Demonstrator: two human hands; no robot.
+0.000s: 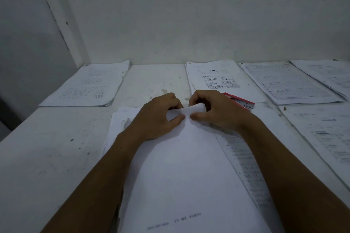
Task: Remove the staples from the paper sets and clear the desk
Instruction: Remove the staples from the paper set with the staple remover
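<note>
A white paper set (185,166) lies in front of me on the white desk (56,147), its far corner curled upward. My left hand (159,117) and my right hand (214,111) both pinch that curled corner between thumb and fingers, thumbs almost touching. A red staple remover (240,101) lies on the desk just behind my right hand, partly hidden by it. No staple is visible; the fingers cover the corner.
More paper sets lie along the wall: one at far left (87,85), one with drawings (219,79), lined ones at right (287,83), (327,73) and another at the right edge (325,138). Printed sheets (244,159) lie under the held set.
</note>
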